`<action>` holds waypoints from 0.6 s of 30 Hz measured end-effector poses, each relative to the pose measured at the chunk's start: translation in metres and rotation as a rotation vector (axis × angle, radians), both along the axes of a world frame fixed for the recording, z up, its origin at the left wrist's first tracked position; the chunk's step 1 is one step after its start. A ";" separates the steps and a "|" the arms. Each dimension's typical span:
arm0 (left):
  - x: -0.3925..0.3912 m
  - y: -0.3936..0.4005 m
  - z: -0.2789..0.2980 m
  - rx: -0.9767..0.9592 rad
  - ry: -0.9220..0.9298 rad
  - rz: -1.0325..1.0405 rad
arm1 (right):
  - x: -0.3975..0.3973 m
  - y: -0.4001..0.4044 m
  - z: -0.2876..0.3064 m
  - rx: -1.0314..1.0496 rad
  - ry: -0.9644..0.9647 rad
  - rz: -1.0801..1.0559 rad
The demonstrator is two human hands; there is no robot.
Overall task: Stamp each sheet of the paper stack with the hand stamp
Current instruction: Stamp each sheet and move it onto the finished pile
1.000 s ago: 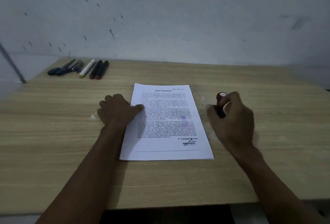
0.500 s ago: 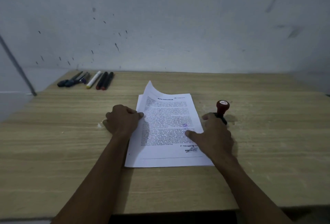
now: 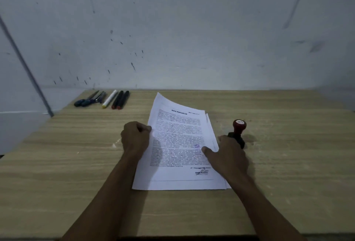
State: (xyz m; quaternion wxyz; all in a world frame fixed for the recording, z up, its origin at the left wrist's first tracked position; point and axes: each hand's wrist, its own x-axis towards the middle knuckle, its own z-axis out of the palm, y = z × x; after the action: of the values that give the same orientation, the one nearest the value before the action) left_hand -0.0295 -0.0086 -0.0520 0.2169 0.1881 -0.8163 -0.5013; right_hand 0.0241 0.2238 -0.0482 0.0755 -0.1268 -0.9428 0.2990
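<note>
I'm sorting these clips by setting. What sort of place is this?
Probably a plain desk for paperwork, in an office or at home. A wooden table stands against a bare, scuffed wall, with a stack of printed sheets, a hand stamp and a row of pens and markers.

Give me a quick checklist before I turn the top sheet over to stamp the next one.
1. Top sheet bears a stamp mark: ok, a purple mark shows.
2. Left hand grips the sheet's left edge: ok.
3. Right hand free of the hand stamp: ok, the stamp stands upright on the table.
4. Only one sheet lifted: cannot tell.
5. Ink dry: cannot tell.
6. Pens clear of the stack: ok.
</note>
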 end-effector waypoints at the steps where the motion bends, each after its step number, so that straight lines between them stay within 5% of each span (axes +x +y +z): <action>1: 0.000 -0.003 0.002 0.074 0.001 -0.002 | -0.001 0.000 0.000 -0.016 -0.009 0.010; 5: 0.007 -0.012 0.007 0.429 -0.035 -0.066 | -0.005 -0.001 0.000 -0.042 -0.020 0.018; 13: 0.015 -0.018 0.017 0.763 -0.046 -0.138 | -0.009 -0.008 0.008 -0.096 0.043 0.007; 18: 0.020 -0.024 0.019 0.938 -0.047 -0.264 | -0.018 -0.007 0.016 -0.535 0.099 0.058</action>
State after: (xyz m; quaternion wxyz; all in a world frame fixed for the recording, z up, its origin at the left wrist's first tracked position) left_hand -0.0099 -0.0328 -0.0325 0.0249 0.1717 -0.5239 -0.8339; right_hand 0.0060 0.2163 -0.0324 0.0765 -0.1004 -0.8288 0.5451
